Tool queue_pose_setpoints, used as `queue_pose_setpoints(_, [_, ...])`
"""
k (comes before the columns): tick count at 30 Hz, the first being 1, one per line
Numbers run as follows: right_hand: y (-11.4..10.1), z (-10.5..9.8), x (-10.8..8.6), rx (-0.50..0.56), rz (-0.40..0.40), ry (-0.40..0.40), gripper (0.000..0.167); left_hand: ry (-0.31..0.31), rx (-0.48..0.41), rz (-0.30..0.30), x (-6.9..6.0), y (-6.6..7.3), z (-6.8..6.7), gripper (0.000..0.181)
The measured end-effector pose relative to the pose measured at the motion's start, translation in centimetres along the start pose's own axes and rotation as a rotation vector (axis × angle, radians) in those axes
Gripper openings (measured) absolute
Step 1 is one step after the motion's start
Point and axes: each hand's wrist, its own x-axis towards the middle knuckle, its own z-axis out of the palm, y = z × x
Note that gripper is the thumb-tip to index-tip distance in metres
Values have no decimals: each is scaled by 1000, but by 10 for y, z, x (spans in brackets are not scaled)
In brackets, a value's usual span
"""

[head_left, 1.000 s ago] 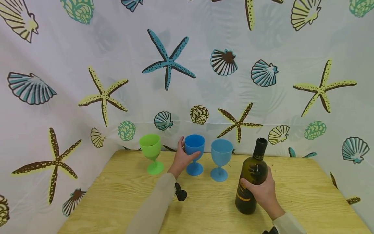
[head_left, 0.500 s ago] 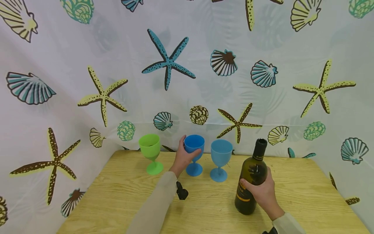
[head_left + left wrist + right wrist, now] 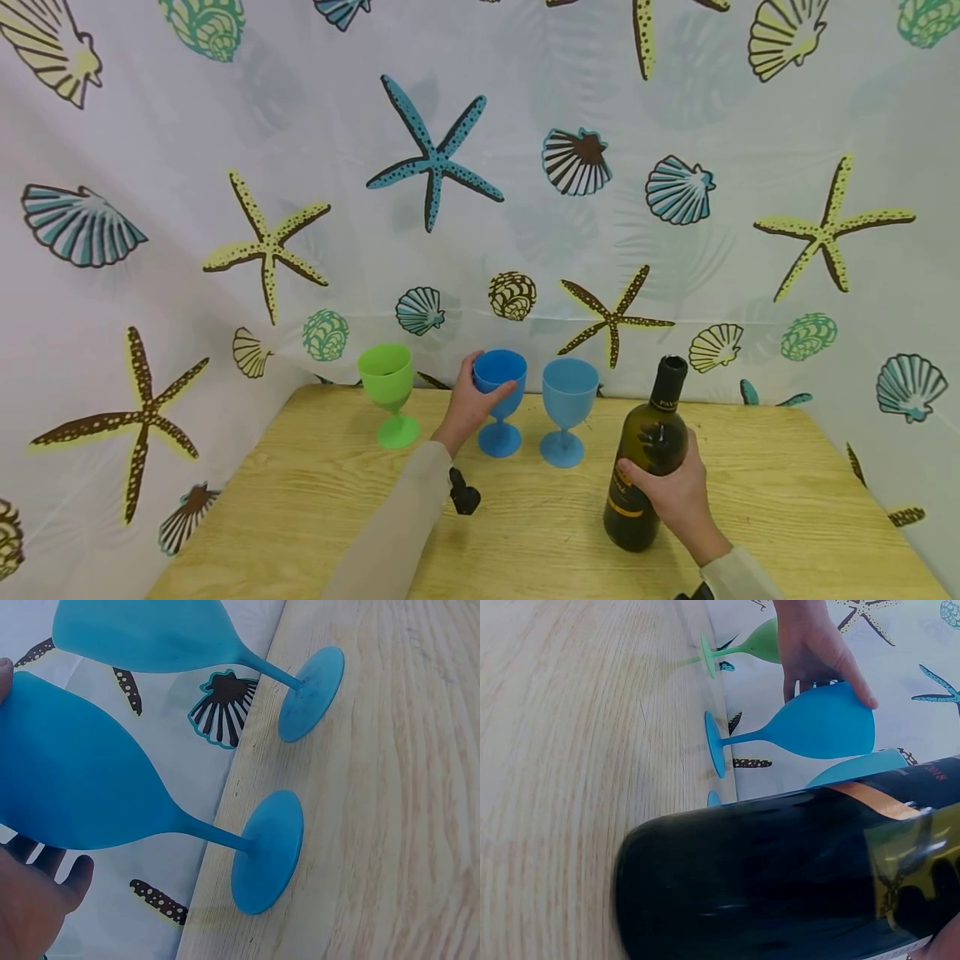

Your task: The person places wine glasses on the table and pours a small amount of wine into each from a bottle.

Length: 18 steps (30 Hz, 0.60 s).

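Observation:
My left hand [image 3: 471,402] holds the dark blue goblet [image 3: 500,373] by its bowl, thumb on the near side and fingers behind. That goblet is upright, its round foot [image 3: 268,852] at the tabletop. Just to its right stands a lighter blue goblet [image 3: 569,392], untouched. On the right, my right hand [image 3: 678,492] grips a dark wine bottle [image 3: 651,442] round its body, thumb across the front. The bottle is upright with an uncovered mouth. In the right wrist view, the bottle [image 3: 780,877] hides most of the lighter blue goblet.
A green goblet [image 3: 386,385] stands left of my left hand. All of this is on a light wooden table [image 3: 540,533]. Behind it hangs a white curtain [image 3: 510,242] printed with shells and starfish, close to the goblets at the back edge.
My left fingers have drawn in against the dark blue goblet, which has shifted slightly toward me. My right hand and the bottle have hardly moved.

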Motion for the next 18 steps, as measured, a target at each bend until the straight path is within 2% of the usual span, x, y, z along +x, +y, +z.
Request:
queue_pose_setpoints(8, [-3, 0, -2, 2, -9, 0, 77, -12, 26, 24, -12, 1, -6, 87])
queue_pose_setpoints(18, [-2, 0, -1, -34, 4, 8, 76, -48, 25, 28, -34, 3, -4, 87])
